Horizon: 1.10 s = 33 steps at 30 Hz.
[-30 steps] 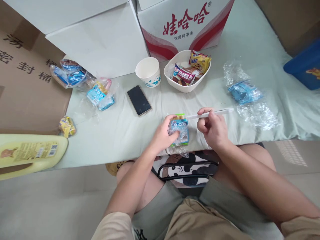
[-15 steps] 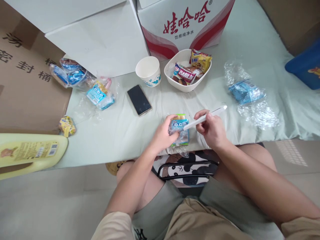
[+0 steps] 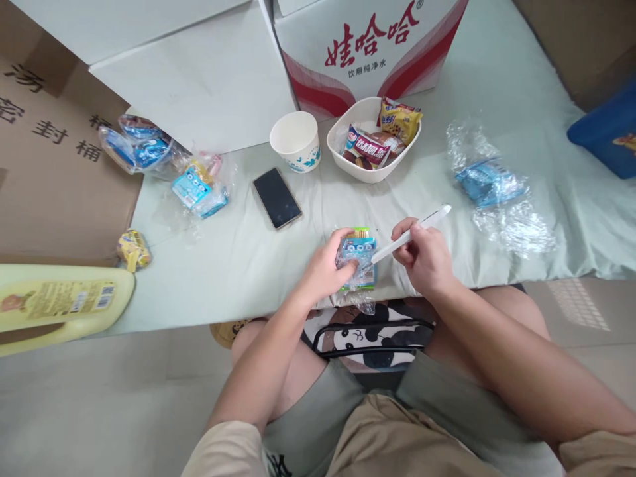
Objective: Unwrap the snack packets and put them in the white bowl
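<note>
While the left hand (image 3: 325,268) pins a small blue snack packet (image 3: 356,260) flat against the near edge of the table (image 3: 248,258), fingers curled over its left side and thumb on top, the right hand (image 3: 422,255) is closed around a white pen-shaped tool (image 3: 412,233). The tool is held like a pencil, tilted, with its low tip touching or just about touching the packet's right edge and the other end sticking up and away to the right. The packet sits in clear crinkly wrap, with a bit of green and yellow showing at the top.

Other stuff on the pale green cover: a black phone (image 3: 276,198) lying face up, up and left of the hands, a white paper cup (image 3: 295,141) with a blue pattern behind it, and right beside the cup a white bowl (image 3: 342,165) holding a few snack packs, one yellow, one red and white. Off to the right there's a blue packet (image 3: 489,183) lying on crumpled clear plastic (image 3: 514,228), well apart from the hands. On the left, a couple of clear bags with blue packets (image 3: 196,189) inside, more of them (image 3: 136,146) further back, and a small yellow wrapped snack (image 3: 133,250) near the edge.

A white and red carton (image 3: 368,46) with Chinese lettering stands behind the bowl, and a brown cardboard box (image 3: 54,152) is at the left. A yellow jug (image 3: 59,305) lies on its side at the lower left.
</note>
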Tool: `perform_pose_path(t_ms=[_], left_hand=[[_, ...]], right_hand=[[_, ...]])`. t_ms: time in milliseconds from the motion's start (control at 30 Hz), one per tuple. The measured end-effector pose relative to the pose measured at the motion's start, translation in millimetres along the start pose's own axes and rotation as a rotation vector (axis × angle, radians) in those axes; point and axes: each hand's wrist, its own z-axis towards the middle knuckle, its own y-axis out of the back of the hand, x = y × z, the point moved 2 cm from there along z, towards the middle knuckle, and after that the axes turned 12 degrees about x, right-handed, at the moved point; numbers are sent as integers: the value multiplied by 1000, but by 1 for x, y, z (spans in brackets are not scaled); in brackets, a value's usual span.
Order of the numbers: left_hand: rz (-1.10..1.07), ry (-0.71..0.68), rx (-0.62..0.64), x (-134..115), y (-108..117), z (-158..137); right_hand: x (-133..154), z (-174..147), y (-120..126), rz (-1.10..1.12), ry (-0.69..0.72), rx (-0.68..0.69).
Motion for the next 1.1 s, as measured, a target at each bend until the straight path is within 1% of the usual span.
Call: perform_pose_path(t_ms=[200, 333, 533, 700, 800, 900, 933, 1000, 1100], left_hand=[[-40, -31, 5, 2, -1, 1], [-52, -50, 15, 3, 0, 0], [-46, -82, 44, 4, 2, -2], [-65, -84, 70, 2, 4, -3], [-78, -64, 84, 2, 5, -4], [-90, -52, 83, 2, 6, -4], [-91, -54, 76, 1, 6, -4], [-93, -63, 52, 1, 7, -4], [-90, -47, -1, -1, 9, -4]], right_hand=[[7, 1, -7, -120, -13, 118], [7, 2, -8, -173, -22, 114], [0, 3, -2, -242, -38, 20], [2, 5, 6, -207, 2, -101], [5, 10, 15, -147, 100, -211], [9, 14, 27, -76, 269, -370], [11, 15, 30, -75, 316, -403], [15, 15, 34, -156, 352, -402], [17, 14, 34, -481, 265, -309]])
